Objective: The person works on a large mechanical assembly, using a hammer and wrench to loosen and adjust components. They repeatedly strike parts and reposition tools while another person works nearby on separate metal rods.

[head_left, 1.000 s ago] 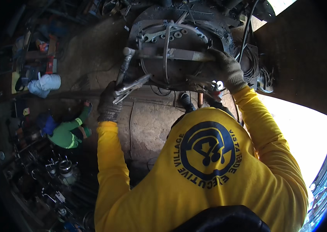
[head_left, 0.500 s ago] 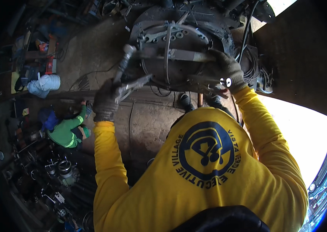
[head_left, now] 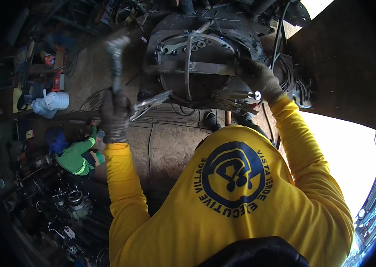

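My left hand [head_left: 116, 116], in a grey knit glove, is wrapped round the handle of a hammer [head_left: 116, 66] whose blurred head points away from me. At the round metal bench, my gloved right hand [head_left: 260, 80] grips the right end of a flat metal bar [head_left: 208, 67]. The bar lies across a metal ring [head_left: 161, 80], crossing a curved upright strip [head_left: 188, 66]. Locking pliers [head_left: 151, 105] jut from the bench edge beside my left hand. A second pair of locking pliers [head_left: 234, 95] sits below my right hand.
A wrench [head_left: 172, 46] and several washers [head_left: 201, 44] lie on the bench [head_left: 241, 26] inside the ring. Cables [head_left: 286, 71] hang at the right. On the left, a person in green [head_left: 79, 155] crouches near machine parts [head_left: 79, 202]. A white sack [head_left: 51, 104] lies farther up.
The hammer has swung up and left, away from the ring, with my left hand shifting slightly left. My right hand stays on the bar.
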